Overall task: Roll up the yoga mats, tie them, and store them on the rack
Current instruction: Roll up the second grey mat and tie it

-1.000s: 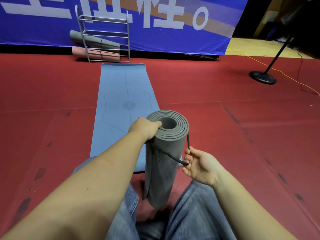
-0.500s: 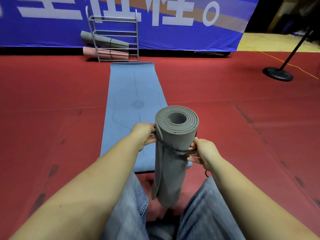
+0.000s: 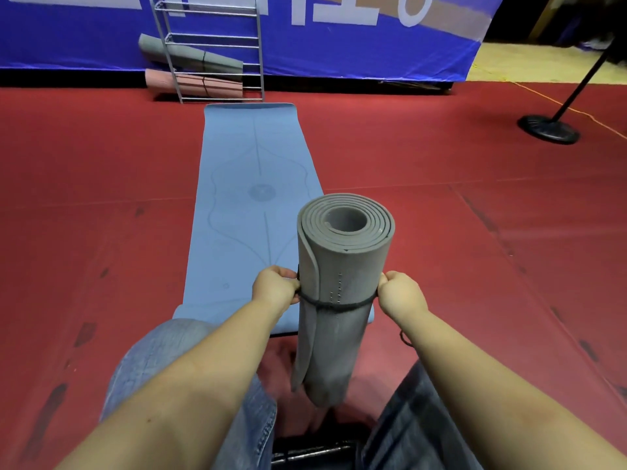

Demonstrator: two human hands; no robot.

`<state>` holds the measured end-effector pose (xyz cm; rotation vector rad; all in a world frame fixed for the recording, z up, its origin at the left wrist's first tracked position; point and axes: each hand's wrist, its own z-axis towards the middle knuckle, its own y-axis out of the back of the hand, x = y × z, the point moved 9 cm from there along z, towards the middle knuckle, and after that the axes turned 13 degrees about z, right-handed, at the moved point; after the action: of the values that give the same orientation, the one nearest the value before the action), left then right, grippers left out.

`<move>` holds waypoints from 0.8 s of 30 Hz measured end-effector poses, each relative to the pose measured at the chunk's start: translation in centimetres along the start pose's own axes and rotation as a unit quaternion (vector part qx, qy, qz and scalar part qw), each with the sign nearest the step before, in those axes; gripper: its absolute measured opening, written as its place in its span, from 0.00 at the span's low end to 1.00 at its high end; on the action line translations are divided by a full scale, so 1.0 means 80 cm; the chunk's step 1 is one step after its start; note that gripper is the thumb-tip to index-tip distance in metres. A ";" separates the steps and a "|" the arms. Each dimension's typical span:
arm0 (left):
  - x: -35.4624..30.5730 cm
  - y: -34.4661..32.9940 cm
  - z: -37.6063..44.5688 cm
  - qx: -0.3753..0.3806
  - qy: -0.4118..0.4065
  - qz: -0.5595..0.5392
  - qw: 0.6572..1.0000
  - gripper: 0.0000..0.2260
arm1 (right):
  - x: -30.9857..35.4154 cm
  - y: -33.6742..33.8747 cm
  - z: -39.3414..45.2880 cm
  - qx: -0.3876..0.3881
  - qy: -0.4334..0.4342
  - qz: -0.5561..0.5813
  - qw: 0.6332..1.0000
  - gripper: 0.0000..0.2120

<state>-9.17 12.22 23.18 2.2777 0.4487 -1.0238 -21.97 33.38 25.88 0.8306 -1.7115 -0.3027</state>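
A rolled grey yoga mat (image 3: pixel 342 266) stands upright on the red floor between my knees. A dark cord (image 3: pixel 336 304) runs around its middle. My left hand (image 3: pixel 275 289) grips the cord at the roll's left side, and my right hand (image 3: pixel 400 293) grips it at the right side. Behind the roll a blue yoga mat (image 3: pixel 251 198) lies flat and unrolled, reaching toward a metal rack (image 3: pixel 210 49) by the banner. On the rack lie a tied grey roll (image 3: pixel 190 57) and a tied pink roll (image 3: pixel 193 83).
A blue banner (image 3: pixel 339 45) hangs along the back wall. A black stand with a round base (image 3: pixel 548 128) is at the far right, with an orange cable (image 3: pixel 543 96) on the floor near it. Red floor matting (image 3: pixel 101 198) surrounds me.
Both hands slid down the roll and now pull the cord at its two sides; the cord sits snug around the middle. My left hand left the roll's top rim.
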 end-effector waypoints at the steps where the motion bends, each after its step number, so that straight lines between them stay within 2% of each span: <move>1: 0.005 -0.003 0.008 0.000 0.006 0.004 1.000 0.10 | -0.006 -0.006 0.006 0.007 -0.006 -0.009 1.000 0.17; 8: 0.041 -0.028 0.069 0.010 0.024 0.032 0.999 0.12 | -0.042 -0.050 0.048 0.049 -0.024 -0.040 0.998 0.18; 11: 0.053 -0.037 0.085 0.010 0.033 0.039 0.999 0.13 | -0.057 -0.064 0.062 0.063 -0.046 -0.039 0.996 0.16; 14: 0.063 -0.041 0.097 0.000 0.043 0.042 0.998 0.14 | -0.063 -0.076 0.072 0.074 -0.051 -0.040 0.995 0.14; 20: 0.080 -0.051 0.106 0.007 0.063 0.050 0.997 0.14 | -0.082 -0.088 0.082 0.079 -0.071 -0.050 0.993 0.18; 24: 0.082 -0.049 0.105 0.001 0.067 0.030 0.997 0.14 | -0.076 -0.091 0.080 0.086 -0.060 -0.033 0.994 0.16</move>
<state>-11.67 10.24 12.30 2.3567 0.4325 -0.8452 -24.63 30.81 15.01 1.0155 -1.8435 -0.2564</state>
